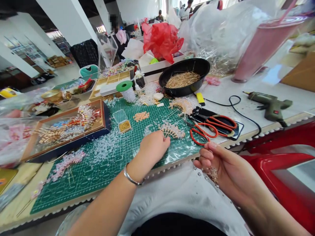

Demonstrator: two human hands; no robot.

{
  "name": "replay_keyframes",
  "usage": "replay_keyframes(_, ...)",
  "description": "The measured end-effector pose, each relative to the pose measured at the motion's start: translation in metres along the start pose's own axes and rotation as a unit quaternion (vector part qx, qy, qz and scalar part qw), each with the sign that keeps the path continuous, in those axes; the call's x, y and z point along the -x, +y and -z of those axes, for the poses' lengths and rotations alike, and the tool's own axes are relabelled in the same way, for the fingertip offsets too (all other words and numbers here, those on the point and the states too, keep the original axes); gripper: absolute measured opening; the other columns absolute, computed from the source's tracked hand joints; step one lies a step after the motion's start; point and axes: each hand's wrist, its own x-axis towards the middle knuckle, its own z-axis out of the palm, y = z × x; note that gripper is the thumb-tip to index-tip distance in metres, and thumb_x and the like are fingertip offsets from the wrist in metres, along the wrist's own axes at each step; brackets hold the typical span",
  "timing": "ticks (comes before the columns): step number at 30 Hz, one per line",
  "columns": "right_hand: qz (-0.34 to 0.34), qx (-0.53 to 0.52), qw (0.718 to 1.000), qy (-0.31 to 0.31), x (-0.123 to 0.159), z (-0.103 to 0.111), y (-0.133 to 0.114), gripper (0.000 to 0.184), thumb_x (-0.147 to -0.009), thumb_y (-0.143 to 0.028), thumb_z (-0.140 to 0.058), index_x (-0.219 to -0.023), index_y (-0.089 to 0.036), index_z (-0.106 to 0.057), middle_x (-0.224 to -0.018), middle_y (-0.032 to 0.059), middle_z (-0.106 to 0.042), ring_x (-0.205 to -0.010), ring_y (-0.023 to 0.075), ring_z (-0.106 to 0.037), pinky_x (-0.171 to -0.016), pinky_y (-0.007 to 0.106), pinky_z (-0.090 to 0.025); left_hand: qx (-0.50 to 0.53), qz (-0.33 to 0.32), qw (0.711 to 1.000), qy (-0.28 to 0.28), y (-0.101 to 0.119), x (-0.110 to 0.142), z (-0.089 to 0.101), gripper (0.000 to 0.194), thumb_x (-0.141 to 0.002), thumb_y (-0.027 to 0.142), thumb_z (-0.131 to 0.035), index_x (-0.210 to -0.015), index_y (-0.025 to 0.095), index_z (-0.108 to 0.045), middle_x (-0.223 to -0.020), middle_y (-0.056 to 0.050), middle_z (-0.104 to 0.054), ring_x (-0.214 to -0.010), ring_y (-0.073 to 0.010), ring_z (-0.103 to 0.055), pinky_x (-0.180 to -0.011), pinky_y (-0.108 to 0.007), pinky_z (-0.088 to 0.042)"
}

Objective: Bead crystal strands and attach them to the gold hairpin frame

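My left hand (155, 146), with a silver bangle at the wrist, is closed on the near edge of a beaded hair comb (172, 130). This comb has pale pink flowers and a gold toothed edge, and it lies at the cutting mat's front. Over the lap, my right hand (216, 164) has its thumb and fingers pinched together. A cluster of small pale beads (213, 173) shows against its palm; any thin wire is too fine to make out. Beyond the left hand are peach petals (141, 116) and an open clear box of gold beads (124, 126).
Orange-handled scissors (203, 132) lie near the right hand. A glue gun (270, 105), a pink drink cup (264, 49) and a black bowl of gold pins (184, 78) stand beyond. Clear beads litter the green mat (98, 177); a tray of ornaments (66, 131) sits left.
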Motion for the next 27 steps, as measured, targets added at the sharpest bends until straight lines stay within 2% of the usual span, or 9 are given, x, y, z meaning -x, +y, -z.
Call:
replay_keyframes(5,-0.006,-0.003,1.0,-0.018,-0.002,-0.001,-0.001,0.018,-0.088,-0.03,-0.067,-0.074,-0.018,-0.063,-0.07,-0.0009,-0.06,-0.07,0.0142,-0.065,-0.072,0.025,-0.058,0.219,0.061,0.972,-0.051,-0.002,-0.002,0.012,0.034,-0.083,0.043,-0.066,-0.063,0.018,-0.055,-0.056,0.003,-0.048,-0.047,-0.0095,-0.034,-0.047,-0.023,-0.024)
replay_keyframes(9,0.002,0.02,0.999,-0.03,0.004,-0.005,0.002,0.018,-0.089,-0.03,-0.065,-0.076,-0.019,-0.062,-0.074,0.0009,-0.062,-0.079,0.0173,-0.067,-0.077,0.026,-0.057,0.384,0.06,0.921,-0.028,0.001,0.008,0.02,0.033,-0.085,0.042,-0.067,-0.07,0.017,-0.052,-0.061,0.005,-0.044,-0.048,-0.0056,-0.028,-0.045,-0.019,-0.023)
replay_keyframes(13,0.021,0.058,0.997,-0.05,0.012,-0.012,0.007,0.022,-0.087,-0.033,-0.069,-0.073,-0.019,-0.06,-0.072,-0.0005,-0.058,-0.078,0.0166,-0.064,-0.08,0.028,-0.056,0.493,0.032,0.869,0.021,0.008,0.022,0.034,0.031,-0.081,0.039,-0.074,-0.074,0.017,-0.052,-0.068,0.005,-0.048,-0.049,-0.0032,-0.032,-0.044,-0.015,-0.026)
replay_keyframes(16,0.04,0.086,0.994,-0.062,0.017,-0.018,0.014,0.025,-0.09,-0.035,-0.066,-0.072,-0.02,-0.059,-0.069,-0.0028,-0.055,-0.065,0.0115,-0.057,-0.086,0.032,-0.056,0.6,0.04,0.798,0.03,0.013,0.037,0.046,0.03,-0.079,0.034,-0.078,-0.076,0.016,-0.054,-0.068,0.006,-0.049,-0.05,-0.0019,-0.037,-0.043,-0.012,-0.03)
replay_keyframes(18,0.054,0.111,0.99,-0.071,0.02,-0.023,0.02,0.028,-0.091,-0.036,-0.065,-0.069,-0.02,-0.057,-0.065,-0.0039,-0.053,-0.057,0.01,-0.051,-0.082,0.033,-0.057,0.664,0.056,0.745,0.026,0.013,0.049,0.053,0.024,-0.078,0.028,-0.08,-0.082,0.014,-0.061,-0.066,0.006,-0.051,-0.05,-0.0014,-0.041,-0.044,-0.011,-0.034)
replay_keyframes(19,0.062,0.125,0.987,-0.076,0.021,-0.025,0.024,0.03,-0.091,-0.037,-0.066,-0.068,-0.02,-0.057,-0.063,-0.0042,-0.052,-0.055,0.0097,-0.049,-0.078,0.032,-0.058,0.68,0.059,0.73,0.024,0.012,0.056,0.056,0.022,-0.078,0.026,-0.08,-0.086,0.013,-0.064,-0.065,0.006,-0.052,-0.051,-0.0016,-0.044,-0.045,-0.011,-0.036)
replay_keyframes(21,0.081,0.153,0.981,-0.082,0.024,-0.028,0.032,0.031,-0.09,-0.037,-0.068,-0.067,-0.02,-0.056,-0.061,-0.0047,-0.051,-0.051,0.009,-0.046,-0.07,0.029,-0.057,0.679,0.05,0.732,0.026,0.007,0.071,0.061,0.022,-0.079,0.026,-0.079,-0.092,0.012,-0.067,-0.065,0.005,-0.056,-0.054,-0.0029,-0.05,-0.047,-0.011,-0.041)
replay_keyframes(25,0.113,0.204,0.969,-0.088,0.03,-0.031,0.048,0.025,-0.089,-0.036,-0.07,-0.071,-0.021,-0.06,-0.061,-0.0054,-0.055,-0.052,0.0082,-0.049,-0.076,0.027,-0.056,0.627,0.009,0.778,0.048,-0.01,0.101,0.075,0.013,-0.083,0.023,-0.076,-0.09,0.015,-0.069,-0.071,0.0,-0.066,-0.063,-0.0083,-0.062,-0.058,-0.016,-0.052)
replay_keyframes(27,0.124,0.229,0.962,-0.088,0.032,-0.031,0.054,0.022,-0.089,-0.036,-0.071,-0.074,-0.022,-0.062,-0.062,-0.0041,-0.06,-0.055,0.0083,-0.054,-0.071,0.021,-0.054,0.609,-0.001,0.791,0.062,-0.02,0.117,0.084,0.008,-0.085,0.02,-0.073,-0.091,0.016,-0.069,-0.076,-0.002,-0.069,-0.068,-0.0104,-0.065,-0.064,-0.019,-0.054)
